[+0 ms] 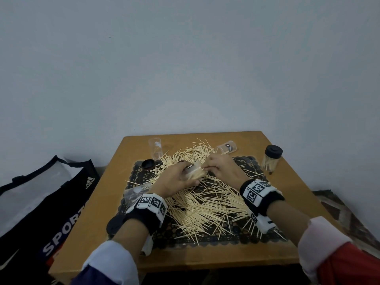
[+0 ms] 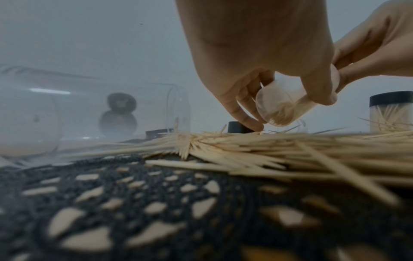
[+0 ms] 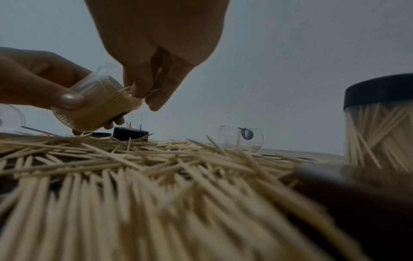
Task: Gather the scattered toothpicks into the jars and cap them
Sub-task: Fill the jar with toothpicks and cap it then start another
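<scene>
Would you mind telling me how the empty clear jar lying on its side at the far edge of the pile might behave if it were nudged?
The empty jar lies on its side on the table, so it would probably roll. It looks thin, clear and hollow, so likely light. A few toothpicks at its mouth might slow it.

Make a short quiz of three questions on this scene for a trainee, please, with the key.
1. True or false: the capped jar stands near the table's right edge.
2. Which hand holds the tilted jar?
A. left hand
B. right hand
3. Fill in: loose toothpicks lie on a black ____.

Key: 1 true; 2 A; 3 mat.
</scene>
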Motion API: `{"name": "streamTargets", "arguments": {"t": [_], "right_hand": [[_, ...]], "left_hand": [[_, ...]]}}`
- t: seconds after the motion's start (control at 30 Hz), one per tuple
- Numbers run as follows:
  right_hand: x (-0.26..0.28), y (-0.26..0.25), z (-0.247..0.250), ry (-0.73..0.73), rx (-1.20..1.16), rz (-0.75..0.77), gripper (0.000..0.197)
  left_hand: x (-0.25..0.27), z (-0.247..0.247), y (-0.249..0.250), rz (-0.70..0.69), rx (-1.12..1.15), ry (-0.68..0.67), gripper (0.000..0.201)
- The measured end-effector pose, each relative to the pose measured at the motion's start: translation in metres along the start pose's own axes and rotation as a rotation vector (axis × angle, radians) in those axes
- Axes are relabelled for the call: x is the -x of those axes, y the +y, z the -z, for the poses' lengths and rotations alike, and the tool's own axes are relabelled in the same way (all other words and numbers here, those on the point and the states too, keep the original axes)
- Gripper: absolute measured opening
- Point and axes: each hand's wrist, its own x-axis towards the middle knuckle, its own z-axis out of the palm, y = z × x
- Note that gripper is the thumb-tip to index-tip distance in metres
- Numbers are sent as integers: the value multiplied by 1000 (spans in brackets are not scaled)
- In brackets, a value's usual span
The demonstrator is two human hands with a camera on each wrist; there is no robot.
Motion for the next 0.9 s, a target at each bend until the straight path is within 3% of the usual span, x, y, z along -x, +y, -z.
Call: {"name": "streamTargets", "arguments": {"t": [0.3,0.6,0.9], "right_hand": [[1,-1,3,34,11,29,9],[0,1,-1,1,46,38,27],[1,2,-1,78,53,18,12]], "left_hand": [[0,1,3,-55,28,-9,60],[-1,0,-1,-67,26,24,59],[0,1,0,-78,19,2,60]]}}
